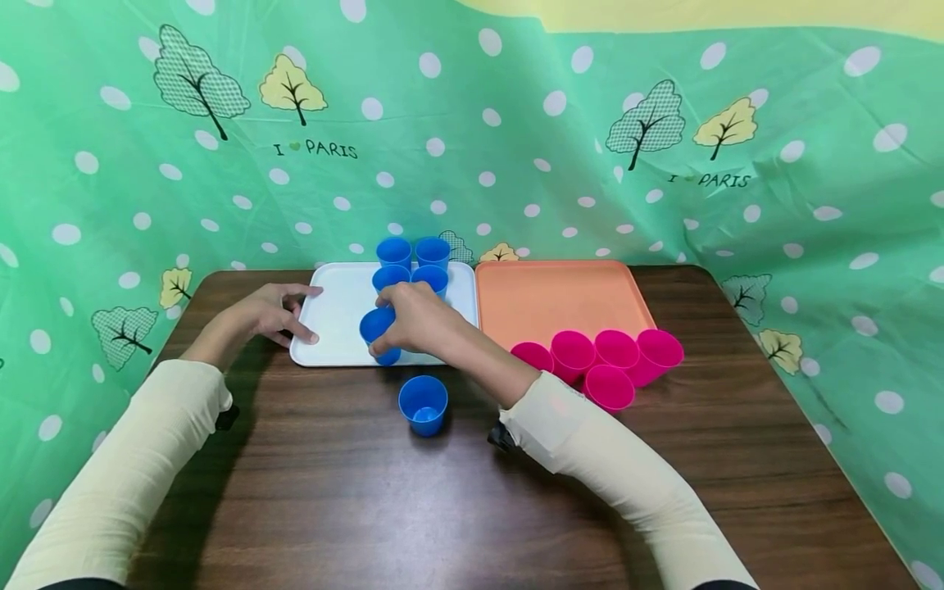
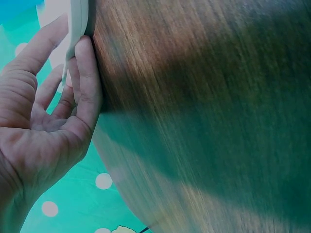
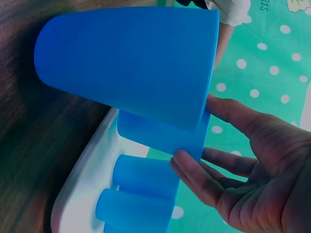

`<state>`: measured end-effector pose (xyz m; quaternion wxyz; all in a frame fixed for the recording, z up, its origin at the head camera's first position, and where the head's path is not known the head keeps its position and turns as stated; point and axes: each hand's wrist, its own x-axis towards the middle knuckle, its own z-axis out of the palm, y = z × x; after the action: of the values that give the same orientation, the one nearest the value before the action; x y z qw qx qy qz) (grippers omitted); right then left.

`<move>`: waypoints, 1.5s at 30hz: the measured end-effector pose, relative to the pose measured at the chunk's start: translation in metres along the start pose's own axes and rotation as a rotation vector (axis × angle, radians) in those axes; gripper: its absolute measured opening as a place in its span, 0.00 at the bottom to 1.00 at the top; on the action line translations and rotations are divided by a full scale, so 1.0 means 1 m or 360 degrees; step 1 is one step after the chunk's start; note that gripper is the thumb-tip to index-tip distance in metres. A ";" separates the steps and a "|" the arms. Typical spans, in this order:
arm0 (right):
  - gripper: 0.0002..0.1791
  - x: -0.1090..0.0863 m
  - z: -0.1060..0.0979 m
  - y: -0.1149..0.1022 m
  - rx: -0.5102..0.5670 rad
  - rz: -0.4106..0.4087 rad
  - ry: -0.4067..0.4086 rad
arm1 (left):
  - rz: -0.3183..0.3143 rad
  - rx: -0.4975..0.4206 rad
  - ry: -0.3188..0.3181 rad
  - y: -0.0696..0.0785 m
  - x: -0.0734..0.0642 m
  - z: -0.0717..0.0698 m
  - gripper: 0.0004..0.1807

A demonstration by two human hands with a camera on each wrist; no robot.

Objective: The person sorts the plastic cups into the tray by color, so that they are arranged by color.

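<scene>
My right hand point(image 1: 419, 319) grips a blue cup point(image 1: 374, 324) by its rim at the front part of the white tray point(image 1: 335, 311). In the right wrist view, the fingers and thumb are around the upper edge of that cup point(image 3: 160, 133), which stands upright. Several more blue cups point(image 1: 392, 277) stand in rows behind it on the tray. Another blue cup point(image 1: 424, 407) stands alone on the table, large in the right wrist view. At the tray's left end, my left hand point(image 1: 273, 313) holds the edge between thumb and fingers.
An orange tray point(image 1: 560, 299) adjoins the white tray on the right. Several pink cups point(image 1: 609, 388) are grouped at its front edge, partly behind my right forearm. The brown wooden table point(image 1: 310, 492) meets a green dotted cloth point(image 1: 516, 147) at the back.
</scene>
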<state>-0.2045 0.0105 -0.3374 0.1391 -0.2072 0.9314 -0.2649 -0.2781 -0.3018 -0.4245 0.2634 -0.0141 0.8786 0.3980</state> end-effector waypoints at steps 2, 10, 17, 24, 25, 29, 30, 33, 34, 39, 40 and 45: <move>0.41 0.002 0.001 -0.001 0.0000 0.0008 0.0011 | -0.0001 -0.0002 0.0002 0.000 0.000 0.000 0.61; 0.42 0.010 0.003 -0.001 -0.0026 0.0035 0.0029 | 0.0008 0.0013 -0.0002 -0.002 0.001 -0.001 0.60; 0.44 0.014 0.004 0.003 -0.0022 0.0059 0.0027 | -0.0005 0.0003 -0.0016 0.001 0.000 -0.001 0.60; 0.43 0.015 0.005 0.005 -0.0012 0.0071 0.0028 | 0.0004 0.0001 -0.0009 -0.001 0.001 0.000 0.60; 0.43 0.015 0.005 0.005 -0.0014 0.0073 0.0030 | 0.0004 0.0001 -0.0008 -0.001 0.001 0.000 0.60; 0.43 0.016 0.006 0.006 -0.0035 0.0087 0.0033 | 0.0009 -0.0002 -0.0007 -0.002 0.001 0.000 0.60; 0.43 0.015 0.005 0.006 -0.0040 0.0088 0.0031 | 0.0010 -0.0002 -0.0005 -0.002 0.001 0.000 0.60; 0.44 0.014 0.004 0.007 -0.0049 0.0076 0.0033 | 0.0012 0.0004 -0.0005 -0.001 0.002 0.000 0.59; 0.44 0.013 0.004 0.007 -0.0050 0.0068 0.0037 | 0.0012 0.0002 -0.0004 -0.001 0.002 0.000 0.59; 0.44 0.007 0.003 0.010 -0.0076 0.0041 0.0067 | 0.0022 0.0002 -0.0006 -0.001 0.001 0.000 0.59; 0.44 0.005 0.003 0.011 -0.0079 0.0040 0.0071 | 0.0023 0.0002 -0.0006 -0.001 0.001 0.000 0.60; 0.44 -0.002 0.003 0.016 -0.0096 0.0067 0.0078 | 0.0026 0.0015 -0.0008 -0.001 0.001 0.000 0.60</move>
<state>-0.2066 0.0224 -0.3487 0.1153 -0.1851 0.9463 -0.2388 -0.2786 -0.3028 -0.4257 0.2625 -0.0047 0.8799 0.3960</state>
